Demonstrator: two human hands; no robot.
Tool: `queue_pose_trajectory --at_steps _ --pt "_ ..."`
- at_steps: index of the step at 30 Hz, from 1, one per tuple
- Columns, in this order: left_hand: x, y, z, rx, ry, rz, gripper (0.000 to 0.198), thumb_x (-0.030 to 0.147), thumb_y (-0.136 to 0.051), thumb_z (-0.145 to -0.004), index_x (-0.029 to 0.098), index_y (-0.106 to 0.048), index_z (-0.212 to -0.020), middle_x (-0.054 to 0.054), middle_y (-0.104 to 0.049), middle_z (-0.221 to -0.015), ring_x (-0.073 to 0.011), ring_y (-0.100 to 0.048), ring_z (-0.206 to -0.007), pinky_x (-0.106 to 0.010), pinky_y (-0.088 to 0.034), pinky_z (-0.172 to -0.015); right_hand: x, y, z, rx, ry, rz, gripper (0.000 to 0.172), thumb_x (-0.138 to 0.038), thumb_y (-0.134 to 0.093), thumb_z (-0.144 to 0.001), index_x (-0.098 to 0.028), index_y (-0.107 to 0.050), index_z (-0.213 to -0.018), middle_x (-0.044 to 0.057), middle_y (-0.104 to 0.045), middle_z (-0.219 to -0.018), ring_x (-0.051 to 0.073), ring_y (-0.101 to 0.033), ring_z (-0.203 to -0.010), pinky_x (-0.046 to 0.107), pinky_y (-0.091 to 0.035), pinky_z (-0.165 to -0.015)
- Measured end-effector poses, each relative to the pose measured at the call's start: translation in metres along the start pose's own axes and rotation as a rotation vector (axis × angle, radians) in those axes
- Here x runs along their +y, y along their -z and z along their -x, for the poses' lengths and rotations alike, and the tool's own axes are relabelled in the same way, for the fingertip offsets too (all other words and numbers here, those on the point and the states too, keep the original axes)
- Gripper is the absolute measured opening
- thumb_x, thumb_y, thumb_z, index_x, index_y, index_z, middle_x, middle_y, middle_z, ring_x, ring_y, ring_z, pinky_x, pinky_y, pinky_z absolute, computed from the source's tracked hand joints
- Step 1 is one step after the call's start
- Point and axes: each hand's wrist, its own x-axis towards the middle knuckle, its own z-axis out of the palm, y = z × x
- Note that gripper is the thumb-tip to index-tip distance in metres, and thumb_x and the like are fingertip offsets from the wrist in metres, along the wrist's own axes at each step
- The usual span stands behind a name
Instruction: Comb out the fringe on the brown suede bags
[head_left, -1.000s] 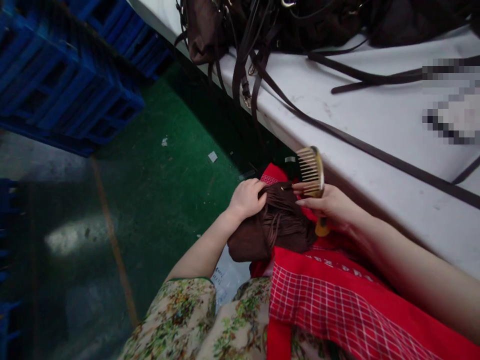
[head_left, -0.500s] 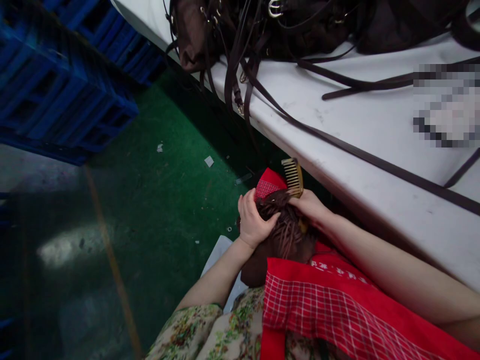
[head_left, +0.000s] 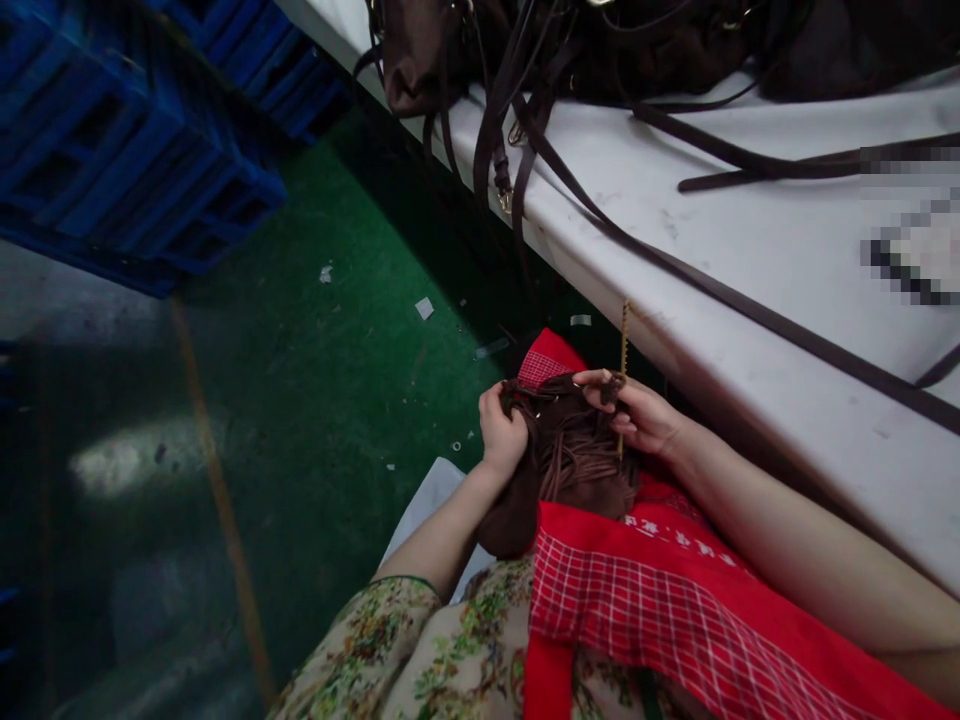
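A dark brown bag with long fringe (head_left: 574, 455) lies on my lap, over the red apron (head_left: 675, 590). My left hand (head_left: 504, 432) is closed round the upper left edge of the bag. At the bag's upper right, my right hand (head_left: 641, 412) pinches a brown piece of its edge between thumb and fingers. A yellowish comb (head_left: 624, 345) is also in that hand, seen edge-on and standing upright. Small metal studs show along the bag's top. The fingertips of my left hand are partly hidden by the brown material.
A white table (head_left: 750, 240) runs along the right, with several dark brown bags (head_left: 442, 55) at its far side. A long brown strap (head_left: 697, 280) lies across it, and others hang over the edge. Blue pallets (head_left: 127, 150) are stacked at left on the green floor (head_left: 360, 350).
The comb has turned from showing its teeth broadside to edge-on. My left hand has gone from spread over the fringe to gripping the bag's edge. My right fingers have risen to that edge.
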Motion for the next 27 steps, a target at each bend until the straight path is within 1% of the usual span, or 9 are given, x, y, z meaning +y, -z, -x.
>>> queue_pose_trajectory --at_steps 2,4,7,9,12,15,18,23,27 --pt "0.006 0.003 0.001 0.014 -0.105 0.003 0.044 0.009 -0.047 -0.078 0.014 -0.048 -0.122 -0.014 -0.056 -0.125 -0.0229 -0.053 -0.12 -0.042 -0.04 -0.105 -0.001 -0.002 -0.002 0.038 -0.01 0.074 0.034 -0.042 -0.071 -0.069 -0.018 -0.065 -0.093 -0.007 -0.04 -0.056 0.002 -0.02 -0.038 0.016 -0.01 -0.032" --pt "0.014 0.005 -0.001 -0.019 -0.112 0.061 0.036 0.015 -0.042 -0.085 0.014 -0.048 -0.121 -0.013 -0.059 -0.121 -0.0212 -0.056 -0.115 -0.04 -0.043 -0.102 -0.002 -0.004 -0.007 0.147 -0.013 0.231 0.031 -0.037 -0.07 -0.068 -0.017 -0.065 -0.091 -0.007 -0.042 -0.053 0.004 -0.024 -0.037 0.017 -0.015 -0.033" --pt "0.024 0.005 -0.007 -0.115 -0.052 0.122 0.021 0.027 -0.052 -0.085 0.015 -0.055 -0.102 -0.01 -0.067 -0.099 -0.0195 -0.064 -0.092 -0.036 -0.051 -0.088 -0.006 -0.005 -0.021 0.275 0.05 0.588 0.027 -0.023 -0.068 -0.063 -0.016 -0.066 -0.089 -0.002 -0.059 -0.061 0.009 -0.048 -0.049 0.02 -0.036 -0.044" --pt "0.029 0.004 -0.01 -0.164 -0.097 0.137 0.016 0.025 -0.059 -0.079 0.016 -0.054 -0.092 -0.007 -0.067 -0.091 -0.0182 -0.065 -0.085 -0.034 -0.052 -0.083 -0.007 -0.006 -0.031 0.233 0.095 0.832 0.033 -0.015 -0.066 -0.059 -0.017 -0.067 -0.092 0.001 -0.068 -0.076 0.014 -0.06 -0.066 0.022 -0.044 -0.058" --pt "0.034 0.004 -0.006 -0.159 -0.258 0.104 0.015 0.012 -0.056 -0.072 0.019 -0.049 -0.083 -0.006 -0.066 -0.094 -0.0181 -0.064 -0.09 -0.035 -0.05 -0.086 -0.005 -0.011 -0.045 0.142 0.098 1.005 0.033 -0.013 -0.064 -0.057 -0.02 -0.07 -0.089 0.0 -0.069 -0.073 0.017 -0.062 -0.068 0.022 -0.042 -0.059" --pt "0.036 0.004 0.001 -0.069 -0.344 0.058 0.023 0.007 -0.051 -0.07 0.019 -0.048 -0.089 -0.008 -0.064 -0.099 -0.0197 -0.061 -0.097 -0.037 -0.049 -0.089 0.001 -0.017 -0.054 0.198 0.119 0.99 0.015 -0.017 -0.066 -0.058 -0.018 -0.068 -0.073 0.002 -0.064 -0.064 0.017 -0.06 -0.066 0.022 -0.038 -0.054" --pt "0.031 0.004 0.003 0.081 -0.333 -0.014 0.038 0.007 -0.053 -0.07 0.016 -0.047 -0.106 -0.014 -0.056 -0.116 -0.0244 -0.054 -0.113 -0.042 -0.046 -0.097 0.004 -0.017 -0.056 0.219 0.135 0.899 0.01 -0.022 -0.066 -0.061 -0.016 -0.062 -0.067 0.003 -0.061 -0.062 0.014 -0.056 -0.061 0.02 -0.037 -0.05" --pt "0.014 0.004 0.004 0.046 -0.302 -0.002 0.025 0.005 -0.047 -0.069 0.018 -0.051 -0.089 -0.011 -0.057 -0.11 -0.0233 -0.054 -0.108 -0.044 -0.044 -0.098 -0.01 -0.009 -0.043 0.056 0.072 0.606 0.031 -0.049 -0.059 -0.069 -0.02 -0.05 -0.068 -0.005 -0.043 -0.049 0.006 -0.027 -0.035 0.02 -0.02 -0.033" --pt "0.013 0.01 -0.004 0.078 -0.132 0.179 0.03 0.008 -0.039 -0.072 0.016 -0.054 -0.096 -0.01 -0.06 -0.107 -0.0211 -0.057 -0.104 -0.042 -0.045 -0.096 -0.016 -0.007 -0.03 -0.078 0.061 0.411 0.047 -0.061 -0.068 -0.056 -0.021 -0.049 -0.072 -0.007 -0.043 -0.053 0.005 -0.025 -0.038 0.018 -0.022 -0.034"
